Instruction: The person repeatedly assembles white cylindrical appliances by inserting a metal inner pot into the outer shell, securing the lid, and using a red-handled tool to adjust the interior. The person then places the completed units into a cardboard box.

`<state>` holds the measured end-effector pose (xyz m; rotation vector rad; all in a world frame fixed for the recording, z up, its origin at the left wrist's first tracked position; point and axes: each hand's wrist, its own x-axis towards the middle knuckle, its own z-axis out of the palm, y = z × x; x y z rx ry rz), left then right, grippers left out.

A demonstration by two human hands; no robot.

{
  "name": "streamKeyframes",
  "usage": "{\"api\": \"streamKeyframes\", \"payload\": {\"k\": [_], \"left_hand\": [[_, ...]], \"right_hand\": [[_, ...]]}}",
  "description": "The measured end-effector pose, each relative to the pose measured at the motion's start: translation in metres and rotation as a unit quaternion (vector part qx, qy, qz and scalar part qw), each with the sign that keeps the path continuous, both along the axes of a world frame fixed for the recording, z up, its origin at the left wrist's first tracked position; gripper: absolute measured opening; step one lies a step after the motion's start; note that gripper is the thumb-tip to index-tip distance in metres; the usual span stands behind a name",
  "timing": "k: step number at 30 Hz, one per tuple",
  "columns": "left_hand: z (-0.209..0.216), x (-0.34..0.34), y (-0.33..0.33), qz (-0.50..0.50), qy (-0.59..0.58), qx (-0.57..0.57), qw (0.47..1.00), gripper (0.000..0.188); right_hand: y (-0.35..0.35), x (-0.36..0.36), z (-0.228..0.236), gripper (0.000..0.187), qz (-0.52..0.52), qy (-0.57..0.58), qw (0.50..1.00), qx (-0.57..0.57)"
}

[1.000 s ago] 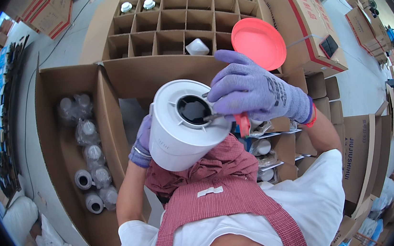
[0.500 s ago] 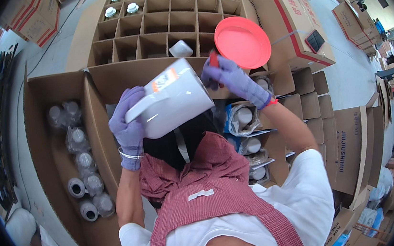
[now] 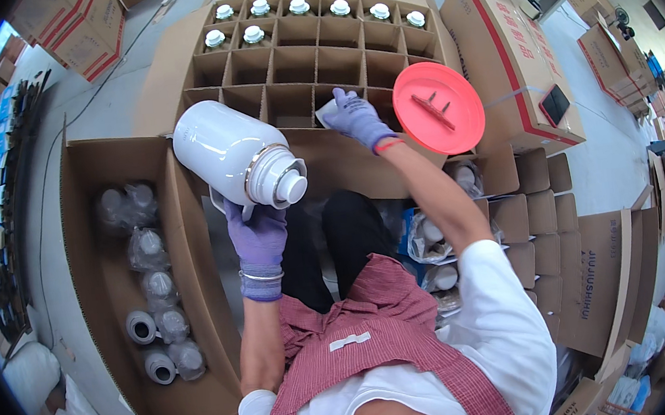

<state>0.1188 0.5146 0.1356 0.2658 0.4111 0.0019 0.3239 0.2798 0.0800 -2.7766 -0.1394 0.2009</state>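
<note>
My left hand (image 3: 257, 236), in a purple glove, is closed on the handle of a white vacuum jug (image 3: 216, 143). The jug lies tilted, its white stopper and metal-ringed neck toward the lower right. My right hand (image 3: 357, 118), gloved alike, is at the near edge of a divided carton (image 3: 318, 67), its fingers on a small white piece (image 3: 328, 114), perhaps a cloth, mostly hidden by the hand. Beside it a round red dish (image 3: 449, 86) carries a slim red tool (image 3: 434, 112) and small dark bits.
White-capped bottles (image 3: 298, 6) fill the far compartments of the divided carton. A long open carton (image 3: 100, 313) on the left holds several plastic-wrapped flasks (image 3: 160, 286). Wrapped items (image 3: 432, 233) stand in a carton on the right. A phone (image 3: 554, 105) lies on a closed box (image 3: 507, 51).
The jug has turned so its stopper end faces lower right and moved up-left. The red tool has left my right hand for the red dish. That hand has moved to the white piece.
</note>
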Motion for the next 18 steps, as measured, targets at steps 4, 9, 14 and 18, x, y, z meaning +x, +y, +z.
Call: {"api": "streamKeyframes", "payload": {"k": [4, 9, 14, 18], "left_hand": [[0.009, 0.006, -0.003, 0.006, -0.024, 0.023, 0.999, 0.051], [-0.014, 0.013, 0.003, 0.051, -0.038, 0.036, 0.997, 0.058], [0.009, 0.006, -0.04, 0.039, -0.003, 0.013, 0.999, 0.062], [0.011, -0.019, -0.041, 0.016, -0.01, 0.072, 0.997, 0.061]], "right_hand": [[0.002, 0.041, -0.025, 0.077, -0.041, 0.121, 0.992, -0.017], [0.015, -0.04, 0.068, 0.073, -0.019, -0.167, 0.982, 0.084], [0.038, -0.168, 0.11, 0.087, 0.186, -0.412, 0.886, 0.104], [0.023, -0.168, 0.127, 0.081, 0.28, -0.538, 0.794, 0.038]]}}
